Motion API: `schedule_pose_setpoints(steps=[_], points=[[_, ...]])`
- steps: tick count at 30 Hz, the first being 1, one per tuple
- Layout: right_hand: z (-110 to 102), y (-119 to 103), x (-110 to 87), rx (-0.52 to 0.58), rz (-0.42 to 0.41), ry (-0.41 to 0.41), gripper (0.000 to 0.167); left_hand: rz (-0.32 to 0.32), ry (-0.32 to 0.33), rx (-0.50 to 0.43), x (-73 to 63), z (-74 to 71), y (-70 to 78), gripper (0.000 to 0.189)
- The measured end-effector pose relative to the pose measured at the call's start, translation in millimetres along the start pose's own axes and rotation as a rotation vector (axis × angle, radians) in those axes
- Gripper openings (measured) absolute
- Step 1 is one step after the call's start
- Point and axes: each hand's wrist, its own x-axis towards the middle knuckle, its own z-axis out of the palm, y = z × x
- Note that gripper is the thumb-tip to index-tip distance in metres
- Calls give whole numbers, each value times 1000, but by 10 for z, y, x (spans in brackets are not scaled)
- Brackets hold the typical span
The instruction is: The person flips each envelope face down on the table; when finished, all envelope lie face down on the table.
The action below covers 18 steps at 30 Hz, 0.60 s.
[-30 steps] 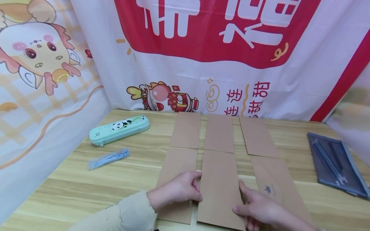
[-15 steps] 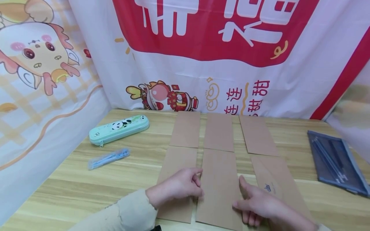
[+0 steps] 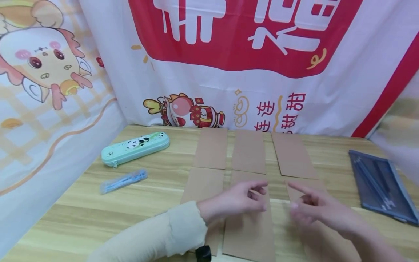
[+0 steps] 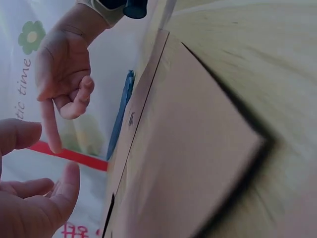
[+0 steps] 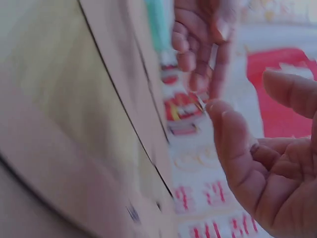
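Flat brown kraft-paper rectangles lie in two rows on the wooden table. My left hand (image 3: 243, 198) hovers over the near middle rectangle (image 3: 247, 238), fingers loosely bent, holding nothing. Above the near right rectangle (image 3: 322, 243), which it partly covers, is my right hand (image 3: 317, 207), also holding nothing, its index finger extended. The hands face each other, a gap between them. The near left rectangle (image 3: 204, 183) is partly behind the left arm. Behind these lie the far left rectangle (image 3: 211, 148), far middle rectangle (image 3: 249, 151) and far right rectangle (image 3: 292, 154).
A mint panda pencil case (image 3: 135, 148) sits at the back left, with a clear pack of blue pens (image 3: 124, 181) before it. On the right lies a navy mesh pouch (image 3: 383, 185) with thin sticks inside. A printed cloth (image 3: 196, 80) hangs behind the table.
Both hands have left the edges of the near middle rectangle. They have lifted and shifted right, the left hand now over that rectangle. The rectangles stay about where they were.
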Motion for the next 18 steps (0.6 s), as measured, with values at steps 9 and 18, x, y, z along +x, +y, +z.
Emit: schedule_pose_setpoints(steps=[9, 18], points=[[-570, 273, -338, -79, 260, 202, 70, -6, -14, -158, 307, 272, -36, 55], [-801, 562, -470, -10, 470, 171, 82, -157, 81, -189, 438, 506, -81, 62]])
